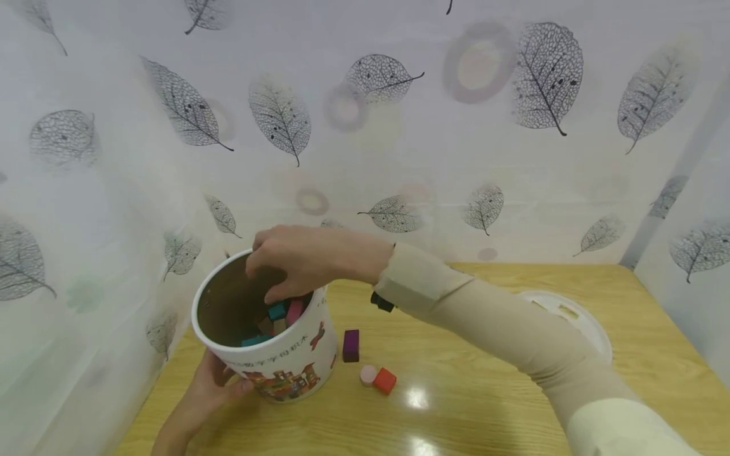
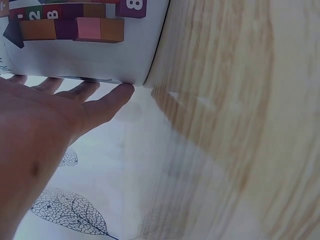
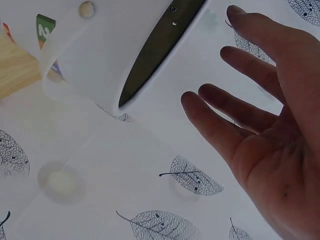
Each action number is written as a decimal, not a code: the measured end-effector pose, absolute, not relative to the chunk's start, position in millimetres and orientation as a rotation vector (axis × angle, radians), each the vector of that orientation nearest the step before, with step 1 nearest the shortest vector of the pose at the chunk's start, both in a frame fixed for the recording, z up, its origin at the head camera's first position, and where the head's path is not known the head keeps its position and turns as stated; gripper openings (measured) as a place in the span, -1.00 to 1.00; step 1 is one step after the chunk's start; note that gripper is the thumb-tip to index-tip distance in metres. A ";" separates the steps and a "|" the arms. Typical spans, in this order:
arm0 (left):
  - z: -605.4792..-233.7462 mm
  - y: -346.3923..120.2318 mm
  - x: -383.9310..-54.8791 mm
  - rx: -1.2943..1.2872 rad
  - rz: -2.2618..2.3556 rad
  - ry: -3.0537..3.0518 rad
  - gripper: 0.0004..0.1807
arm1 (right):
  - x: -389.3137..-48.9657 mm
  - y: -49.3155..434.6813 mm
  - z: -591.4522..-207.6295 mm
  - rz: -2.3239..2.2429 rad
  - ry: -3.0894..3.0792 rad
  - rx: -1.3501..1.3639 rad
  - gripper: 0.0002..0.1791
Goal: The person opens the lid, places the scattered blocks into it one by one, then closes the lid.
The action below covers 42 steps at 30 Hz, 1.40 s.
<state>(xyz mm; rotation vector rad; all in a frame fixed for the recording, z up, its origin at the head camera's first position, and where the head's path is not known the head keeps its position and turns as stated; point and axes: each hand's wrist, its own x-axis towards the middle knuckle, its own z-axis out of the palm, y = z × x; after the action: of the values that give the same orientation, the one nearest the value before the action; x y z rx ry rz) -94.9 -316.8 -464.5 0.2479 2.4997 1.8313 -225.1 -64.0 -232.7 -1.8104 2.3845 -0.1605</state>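
Note:
A white bucket with printed toy-block pictures stands tilted on the left of the table, its mouth toward the camera. Inside lie several blocks, among them a teal block and a pink block. My left hand supports the bucket low on its left side; in the left wrist view its extended fingers touch the lower edge. Over the bucket's mouth hovers my right hand. In the right wrist view this hand has loosely spread fingers with nothing between them, beside the rim.
On the wooden table, right of the bucket, lie a purple block, a round pale pink block and a red block. A white lid lies farther right, partly behind my right sleeve. Leaf-printed sheeting surrounds the table.

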 end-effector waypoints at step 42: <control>-465.5 -314.4 -92.3 0.242 1.814 2.572 0.09 | -154.3 99.6 -442.3 -0.105 2.462 -2.037 -0.88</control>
<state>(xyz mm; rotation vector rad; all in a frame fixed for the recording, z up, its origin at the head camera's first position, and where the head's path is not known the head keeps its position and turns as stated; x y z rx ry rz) -92.3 -314.4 -465.5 0.2422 2.5719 1.8145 -154.3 99.6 -442.3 -2.0366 2.4621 -0.1053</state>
